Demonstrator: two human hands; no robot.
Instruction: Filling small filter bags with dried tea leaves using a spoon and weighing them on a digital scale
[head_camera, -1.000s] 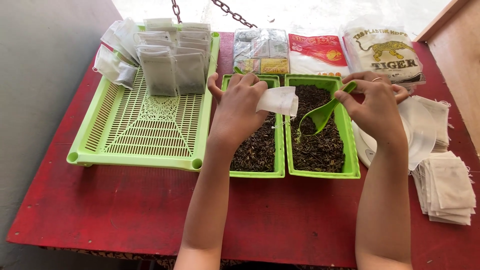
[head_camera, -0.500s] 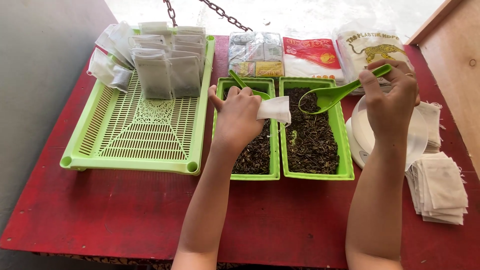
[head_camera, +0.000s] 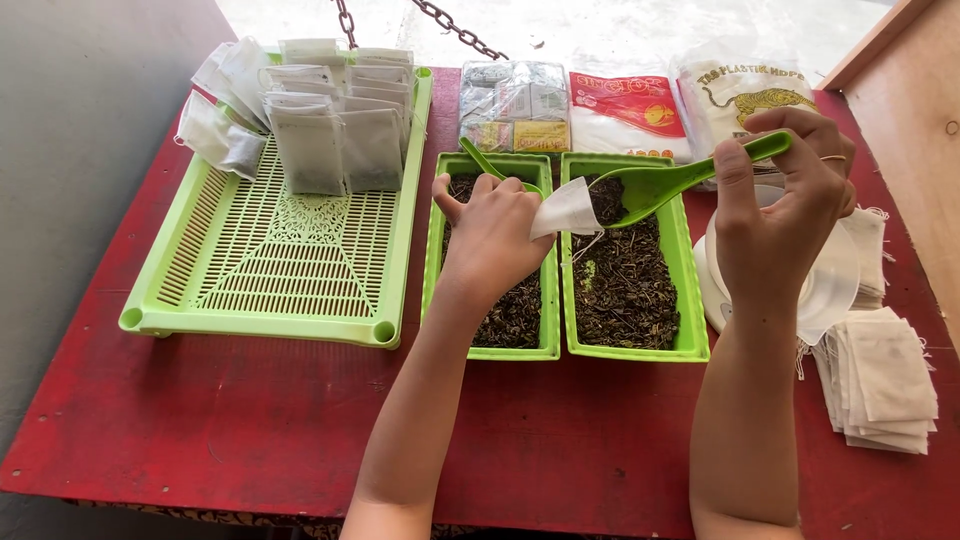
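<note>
Pinching a white bag (head_camera: 565, 210) over the right tray (head_camera: 690, 345), left hand (head_camera: 492, 235) meets the green scoop (head_camera: 665, 183) gripped by right hand (head_camera: 785, 215) w/ tip at bag.

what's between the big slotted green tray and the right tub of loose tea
In the head view, a second narrow green tub of loose tea sits between the slotted tray and the right tub, with the left hand above it.
</note>
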